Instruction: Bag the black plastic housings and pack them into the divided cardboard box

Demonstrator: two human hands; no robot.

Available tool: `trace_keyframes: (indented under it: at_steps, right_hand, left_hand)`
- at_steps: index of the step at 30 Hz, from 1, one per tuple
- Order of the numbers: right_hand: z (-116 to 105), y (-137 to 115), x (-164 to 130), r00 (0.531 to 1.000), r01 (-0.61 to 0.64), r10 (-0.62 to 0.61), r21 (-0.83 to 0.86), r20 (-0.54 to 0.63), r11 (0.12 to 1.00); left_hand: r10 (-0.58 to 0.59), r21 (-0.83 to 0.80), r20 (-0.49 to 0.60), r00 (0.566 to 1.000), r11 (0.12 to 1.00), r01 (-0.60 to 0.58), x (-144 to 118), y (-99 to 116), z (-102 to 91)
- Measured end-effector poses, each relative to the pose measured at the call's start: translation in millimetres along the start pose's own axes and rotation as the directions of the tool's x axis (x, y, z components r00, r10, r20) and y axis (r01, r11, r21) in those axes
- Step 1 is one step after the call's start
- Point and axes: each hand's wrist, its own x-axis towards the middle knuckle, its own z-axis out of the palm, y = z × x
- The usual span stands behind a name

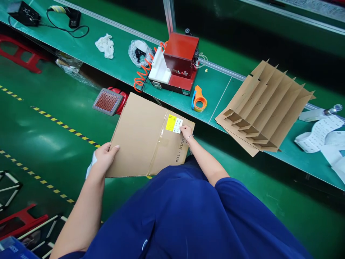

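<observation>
A brown cardboard box (136, 135) is in front of my body, its taped seam and printed "MEAS" line showing. My left hand (104, 157) grips its left edge, thumb on top and fingers underneath. Something pale and thin (91, 164) shows beside that hand, too little of it to name. A yellow and white label (174, 124) lies on the box near its right end. The closed fingers of my right hand (185, 132) pinch at the white corner of this label. Whether they lift or press it, I cannot tell.
Along the green workbench (215, 86) stand a red machine (179, 55), an orange tape dispenser (198, 100), cardboard dividers (266, 108) and label strips (318, 133). Further left are white gloves (105, 46) and a black corded device (73, 18). A stool (107, 101) is beyond the box.
</observation>
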Motion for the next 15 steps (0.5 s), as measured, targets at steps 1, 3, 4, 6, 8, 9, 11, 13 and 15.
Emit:
trace_keyframes:
  at_steps: [1, 3, 4, 6, 8, 9, 11, 13, 15]
  right_hand:
    - [-0.1, 0.2, -0.4, 1.000, 0.004, -0.004, -0.003, 0.001, 1.000]
    - [0.0, 0.2, -0.8, 1.000, 0.013, -0.013, -0.009, 0.006, 1.000]
    - [0.1, 0.0, -0.9, 1.000, 0.018, -0.018, -0.013, 0.009, 1.000]
    - [0.7, -1.1, -0.6, 1.000, 0.026, -0.026, -0.024, 0.017, 0.999]
    - [0.7, -3.1, 0.0, 0.999, 0.036, -0.035, -0.038, 0.023, 0.999]
    - [0.0, -4.3, 0.5, 0.999, 0.041, -0.040, -0.046, 0.027, 0.998]
    - [-3.7, -6.9, 1.8, 0.998, 0.057, -0.055, -0.058, 0.036, 0.997]
    - [-10.7, -9.7, 3.6, 0.996, 0.072, -0.069, -0.059, 0.051, 0.996]
    - [-18.9, -13.6, 6.3, 0.995, 0.076, -0.073, -0.046, 0.073, 0.996]
  left_hand:
    - [0.001, 0.002, -0.001, 1.000, 1.000, -0.001, 0.4, -0.7, 0.2]
    - [0.002, 0.007, -0.005, 1.000, 1.000, -0.002, 1.0, -2.2, 0.6]
    - [0.003, 0.009, -0.007, 1.000, 1.000, -0.003, 1.2, -2.9, 0.7]
    - [0.006, 0.011, -0.009, 1.000, 1.000, -0.006, 1.5, -4.1, 0.8]
    - [0.008, 0.010, -0.006, 1.000, 1.000, -0.008, 2.1, -5.0, 0.9]
    - [0.008, 0.009, -0.003, 1.000, 1.000, -0.008, 2.5, -5.3, 1.0]
    - [0.004, 0.011, 0.006, 1.000, 1.000, -0.004, 3.6, -5.6, 1.3]
    - [0.000, 0.013, 0.010, 1.000, 1.000, 0.000, 4.8, -5.8, 1.9]
    - [0.008, 0.027, 0.002, 1.000, 1.000, -0.008, 5.8, -5.8, 2.3]
